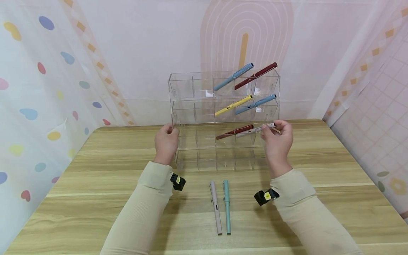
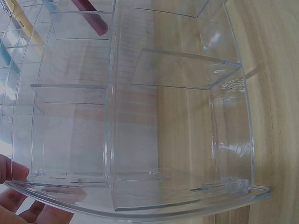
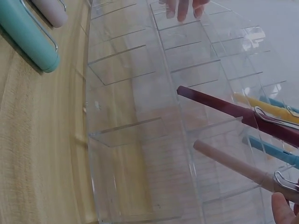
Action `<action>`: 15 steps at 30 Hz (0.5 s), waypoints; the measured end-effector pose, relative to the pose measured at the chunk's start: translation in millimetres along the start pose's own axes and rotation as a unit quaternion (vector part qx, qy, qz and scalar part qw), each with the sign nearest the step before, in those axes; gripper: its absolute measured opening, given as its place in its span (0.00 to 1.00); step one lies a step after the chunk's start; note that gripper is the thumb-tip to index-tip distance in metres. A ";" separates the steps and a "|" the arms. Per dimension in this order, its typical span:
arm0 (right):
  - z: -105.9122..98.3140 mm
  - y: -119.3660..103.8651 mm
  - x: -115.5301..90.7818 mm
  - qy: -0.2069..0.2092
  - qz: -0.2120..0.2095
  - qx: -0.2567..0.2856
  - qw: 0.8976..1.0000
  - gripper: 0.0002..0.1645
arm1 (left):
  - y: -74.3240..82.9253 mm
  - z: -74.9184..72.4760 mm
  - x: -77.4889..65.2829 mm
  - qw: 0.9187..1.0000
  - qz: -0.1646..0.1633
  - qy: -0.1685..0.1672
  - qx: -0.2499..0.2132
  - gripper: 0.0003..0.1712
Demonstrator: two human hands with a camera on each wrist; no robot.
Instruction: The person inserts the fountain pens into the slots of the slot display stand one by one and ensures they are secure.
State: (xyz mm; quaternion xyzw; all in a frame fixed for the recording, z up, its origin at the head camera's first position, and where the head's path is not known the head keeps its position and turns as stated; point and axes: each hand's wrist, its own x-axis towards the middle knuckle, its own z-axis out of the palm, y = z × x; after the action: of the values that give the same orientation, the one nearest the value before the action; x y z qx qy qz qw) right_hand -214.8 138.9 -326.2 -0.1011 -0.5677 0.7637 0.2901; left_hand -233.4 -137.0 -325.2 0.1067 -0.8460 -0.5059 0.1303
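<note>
A clear tiered pen rack (image 1: 207, 154) stands on the wooden table, divided into small compartments. My left hand (image 1: 166, 141) grips its left side panel; in the left wrist view, fingers (image 2: 51, 214) lie outside the panel and the thumb inside. With thumb and fingertips, my right hand (image 1: 278, 143) pinches the upper end of a pale pink pen (image 3: 229, 161), tilted in the third tier from the top. Beside that pen leans a dark red pen (image 1: 234, 132). A mauve pen (image 1: 215, 207) and a teal pen (image 1: 227, 207) lie side by side before the rack.
Higher tiers hold a blue pen (image 1: 234, 77) and a dark red pen (image 1: 256, 76) on top, then a yellow pen (image 1: 233, 105) and another blue pen (image 1: 256, 104) below. A patterned curtain (image 1: 143, 53) hangs behind the table (image 1: 105, 177).
</note>
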 end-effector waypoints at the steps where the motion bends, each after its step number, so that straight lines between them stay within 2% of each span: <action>1: 0.2 0.4 -0.1 0.001 -0.001 -0.001 1.000 0.17 | 0.0 0.1 0.2 1.000 0.000 0.001 0.001 0.19; 15: -1.2 6.0 -0.4 -0.001 -0.018 -0.032 0.999 0.15 | 0.2 -0.3 0.6 1.000 -0.010 -0.003 0.004 0.19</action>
State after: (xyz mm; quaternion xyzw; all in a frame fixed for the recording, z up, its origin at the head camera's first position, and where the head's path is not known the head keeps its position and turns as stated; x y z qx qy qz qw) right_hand -215.9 138.5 -332.2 -0.0990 -0.5940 0.7399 0.3000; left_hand -233.9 -137.3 -324.8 0.1136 -0.8471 -0.5045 0.1221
